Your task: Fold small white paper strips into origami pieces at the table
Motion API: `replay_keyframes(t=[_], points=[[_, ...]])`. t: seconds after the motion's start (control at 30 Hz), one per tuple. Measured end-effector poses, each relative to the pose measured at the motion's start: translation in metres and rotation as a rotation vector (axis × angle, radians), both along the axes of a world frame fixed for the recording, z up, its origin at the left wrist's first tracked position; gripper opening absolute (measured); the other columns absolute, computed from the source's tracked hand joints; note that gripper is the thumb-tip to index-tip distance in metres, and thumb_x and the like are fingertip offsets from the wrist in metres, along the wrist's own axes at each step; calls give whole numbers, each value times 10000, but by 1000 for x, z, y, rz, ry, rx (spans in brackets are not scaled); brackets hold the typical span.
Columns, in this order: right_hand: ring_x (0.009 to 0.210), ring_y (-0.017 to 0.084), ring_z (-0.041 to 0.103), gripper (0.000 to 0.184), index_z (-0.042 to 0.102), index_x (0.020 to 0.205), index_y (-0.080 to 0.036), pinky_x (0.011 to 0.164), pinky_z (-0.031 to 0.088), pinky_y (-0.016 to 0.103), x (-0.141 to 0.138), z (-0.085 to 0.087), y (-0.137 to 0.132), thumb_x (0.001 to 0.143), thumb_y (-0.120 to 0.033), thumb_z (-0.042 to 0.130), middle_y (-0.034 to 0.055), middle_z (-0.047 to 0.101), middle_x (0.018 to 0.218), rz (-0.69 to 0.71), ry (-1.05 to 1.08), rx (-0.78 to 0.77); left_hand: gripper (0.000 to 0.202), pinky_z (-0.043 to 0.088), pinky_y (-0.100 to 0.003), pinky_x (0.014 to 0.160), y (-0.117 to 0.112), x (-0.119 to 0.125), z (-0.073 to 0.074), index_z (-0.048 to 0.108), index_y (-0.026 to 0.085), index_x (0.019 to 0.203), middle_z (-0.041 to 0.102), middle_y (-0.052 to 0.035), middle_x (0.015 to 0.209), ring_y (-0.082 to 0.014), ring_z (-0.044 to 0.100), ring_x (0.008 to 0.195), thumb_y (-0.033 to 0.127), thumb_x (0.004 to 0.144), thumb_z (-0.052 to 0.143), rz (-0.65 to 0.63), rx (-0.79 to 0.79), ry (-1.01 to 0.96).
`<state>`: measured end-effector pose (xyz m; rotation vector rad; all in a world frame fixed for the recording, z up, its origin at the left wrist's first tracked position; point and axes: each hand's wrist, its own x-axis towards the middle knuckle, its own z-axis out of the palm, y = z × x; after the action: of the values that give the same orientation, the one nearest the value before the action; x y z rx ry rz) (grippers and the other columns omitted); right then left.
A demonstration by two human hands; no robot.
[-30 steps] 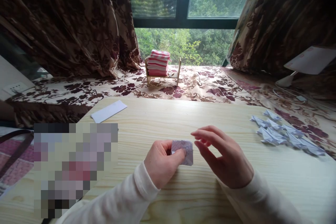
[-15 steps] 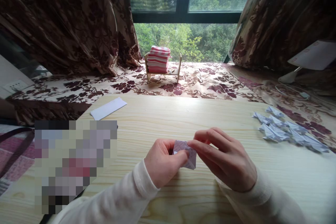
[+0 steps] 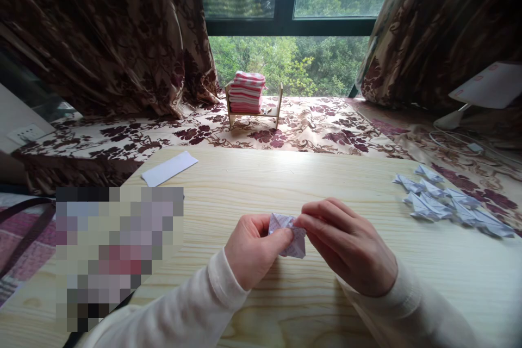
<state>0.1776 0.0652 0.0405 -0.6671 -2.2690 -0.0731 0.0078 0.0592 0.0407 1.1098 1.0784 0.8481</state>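
Just above the table, a small folded paper [image 3: 296, 248] with faint printing is pinched between thumb and fingers of my left hand [image 3: 255, 253]. The left thumb lies across its face. My right hand [image 3: 348, 247] has its thumb and fingertips closed on the paper's upper right edge, where a flap is partly lifted. The right thumb is mostly hidden behind the fingers. Several folded white paper pieces [image 3: 428, 206] with pointed corners lie grouped at the table's right side.
The pale wooden table [image 3: 228, 185] carries a flat white paper strip [image 3: 170, 168] at far left. A pixelated patch [image 3: 118, 255] hides something on the left. Beyond the table are a small rack with folded pink-striped cloths [image 3: 247, 92] and a white lamp [image 3: 485, 87].
My right fingertips have drawn together at the paper's upper edge. The paper has tilted slightly upward, and its upper flap shows more. My left hand keeps its hold.
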Motion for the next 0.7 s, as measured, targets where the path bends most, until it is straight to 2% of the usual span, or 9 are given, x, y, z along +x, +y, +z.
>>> replay_keyframes(t=[0.33,0.57,0.7], points=[[751,183,516,187,581,971,-123,617,495,291,0,2,0,865,-46,448,125,606,850,-7,-6,-11,212,403,-265,610,-2,0,2,638,100,643,556,-17,598,-133,485,608,311,641,616,-28,20,-44],[724,177,518,189,593,961,-131,583,478,285,0,2,-1,863,-49,454,115,598,830,-11,-1,-23,220,383,-243,579,-1,0,-1,608,114,602,509,4,560,-116,448,583,324,666,594,-22,51,-63],[768,169,547,203,610,962,-129,633,483,274,-1,0,-1,847,-37,471,104,583,867,-2,102,-168,200,380,-233,555,-2,1,0,610,113,577,495,9,532,-108,437,560,289,664,572,-8,32,-54]])
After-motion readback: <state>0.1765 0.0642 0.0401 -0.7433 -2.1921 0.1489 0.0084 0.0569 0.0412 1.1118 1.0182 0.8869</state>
